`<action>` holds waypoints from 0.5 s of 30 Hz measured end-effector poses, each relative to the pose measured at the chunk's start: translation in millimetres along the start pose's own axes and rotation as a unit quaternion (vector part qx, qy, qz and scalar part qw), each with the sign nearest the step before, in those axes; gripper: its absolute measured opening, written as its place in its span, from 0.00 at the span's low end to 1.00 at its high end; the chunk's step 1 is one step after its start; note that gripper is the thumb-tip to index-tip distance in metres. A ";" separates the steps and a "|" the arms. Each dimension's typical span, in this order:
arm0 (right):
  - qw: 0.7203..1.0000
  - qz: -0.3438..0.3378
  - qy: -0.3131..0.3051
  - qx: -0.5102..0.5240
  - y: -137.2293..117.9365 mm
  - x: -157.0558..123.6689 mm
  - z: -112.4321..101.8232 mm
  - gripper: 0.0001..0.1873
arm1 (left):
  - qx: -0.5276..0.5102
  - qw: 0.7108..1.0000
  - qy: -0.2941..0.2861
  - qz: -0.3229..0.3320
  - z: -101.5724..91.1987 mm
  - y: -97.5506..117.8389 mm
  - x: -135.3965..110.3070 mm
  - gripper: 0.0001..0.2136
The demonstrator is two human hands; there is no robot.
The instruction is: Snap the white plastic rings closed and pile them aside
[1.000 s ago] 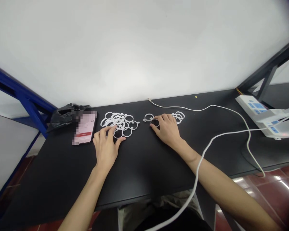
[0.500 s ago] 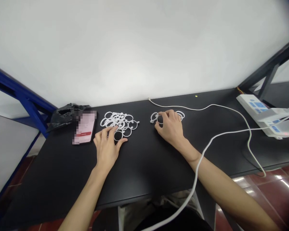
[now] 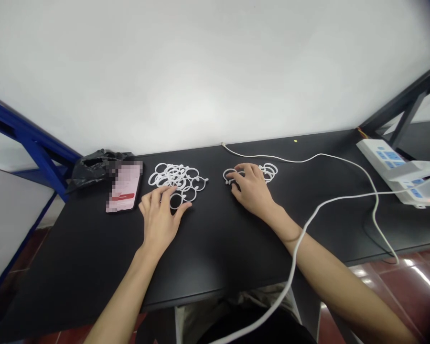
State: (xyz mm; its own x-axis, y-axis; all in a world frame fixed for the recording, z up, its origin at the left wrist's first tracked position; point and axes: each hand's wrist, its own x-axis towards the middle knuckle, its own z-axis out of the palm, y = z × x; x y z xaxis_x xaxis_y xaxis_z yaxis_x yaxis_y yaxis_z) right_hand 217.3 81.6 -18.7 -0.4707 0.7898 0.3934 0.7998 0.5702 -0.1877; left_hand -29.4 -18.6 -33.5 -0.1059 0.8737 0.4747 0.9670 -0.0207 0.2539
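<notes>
A heap of white plastic rings (image 3: 172, 175), each with a small tab, lies on the black table (image 3: 204, 253) left of centre. My left hand (image 3: 159, 212) rests at the heap's near edge, thumb spread away from the fingers and nothing held. One ring lies between its thumb and fingertips. To the right, my right hand (image 3: 251, 188) hovers low over a smaller group of the same rings (image 3: 271, 172), its fingers bent and apart. Another ring (image 3: 229, 173) shows just beyond its fingertips. The palm hides part of this group.
A phone (image 3: 125, 186) lies left of the heap, beside a crumpled black plastic bag (image 3: 95, 167). A white cable (image 3: 320, 205) crosses over my right forearm. A thinner cord (image 3: 283, 160) runs along the back. A power strip (image 3: 390, 165) with plugs sits at the right.
My right hand has shifted slightly and uncovered more of the rings on both sides of it. My left hand stays almost where it was. The view has tilted a little.
</notes>
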 end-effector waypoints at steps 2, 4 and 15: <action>1.000 -0.009 -0.005 0.005 -0.5 0.8 0.6 0.11 | -0.001 1.000 0.000 0.001 -1.1 2.3 0.1 0.20; 1.000 -0.013 0.007 0.014 -1.8 1.9 0.0 0.10 | -0.004 1.000 0.002 0.009 -2.3 5.8 0.1 0.19; 0.935 -0.221 -0.090 0.261 -23.7 0.7 -17.3 0.12 | -0.075 0.977 -0.029 0.198 -8.9 19.6 0.8 0.21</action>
State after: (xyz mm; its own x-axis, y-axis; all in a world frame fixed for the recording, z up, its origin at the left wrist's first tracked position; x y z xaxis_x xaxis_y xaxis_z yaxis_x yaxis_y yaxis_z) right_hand 204.4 64.7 1.6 -0.8051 0.4492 0.3872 0.2433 0.8456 -0.4752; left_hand -12.6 -22.6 -20.7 0.2863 0.8092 0.5130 0.8848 -0.4288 0.1827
